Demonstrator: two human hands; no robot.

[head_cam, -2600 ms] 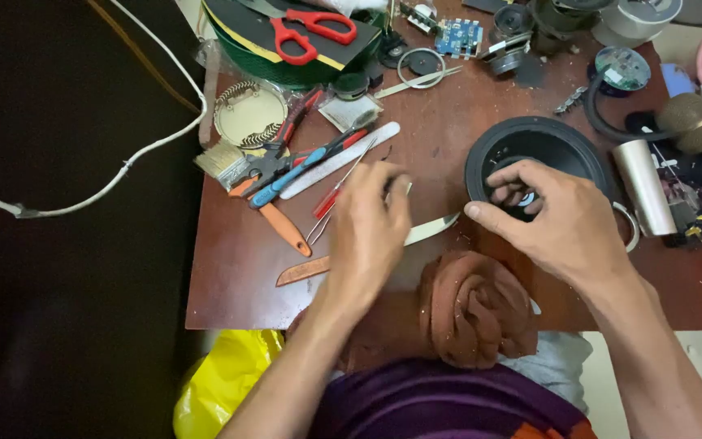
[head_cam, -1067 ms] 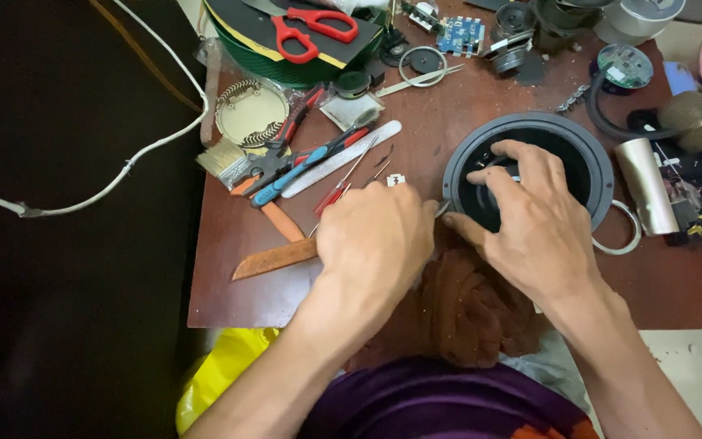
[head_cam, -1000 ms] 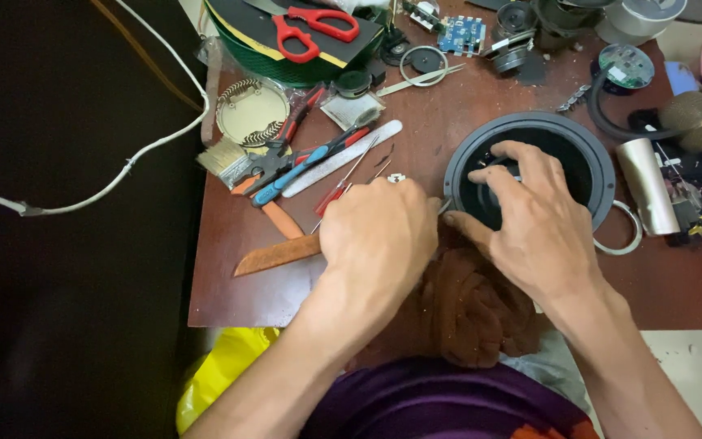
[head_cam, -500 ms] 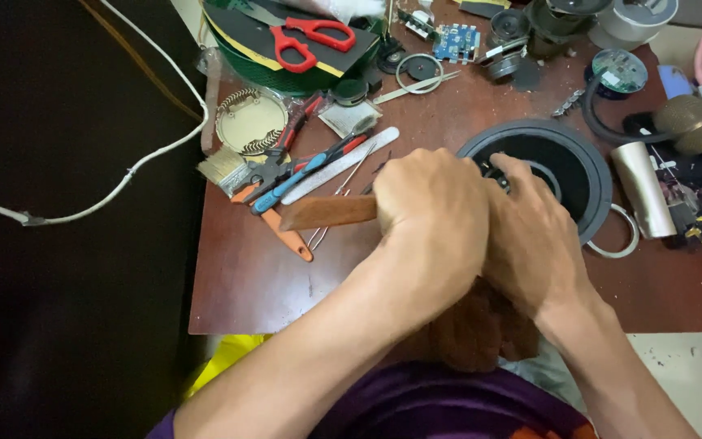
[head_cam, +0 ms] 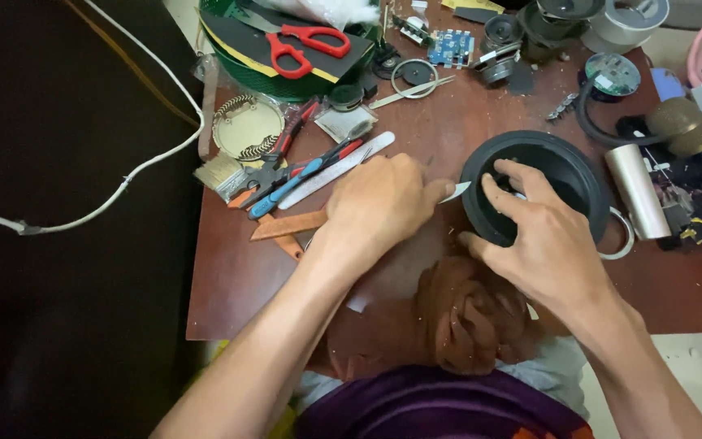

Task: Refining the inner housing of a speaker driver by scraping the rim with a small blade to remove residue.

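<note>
Head view: knife [head_cam: 302, 223] against black speaker [head_cam: 530, 183]

Even, soft overhead light, sharp throughout; left side falls into deep shadow

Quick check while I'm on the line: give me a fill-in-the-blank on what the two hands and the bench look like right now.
1. The right hand grips the rim of a round ______ speaker frame.
2. The left hand holds a knife whose handle is ______ in colour.
3. The scissors at the far edge of the table have ______ handles.
4. The brown cloth lies on the ______ edge of the table.

Missing words: black; brown; red; near
</note>
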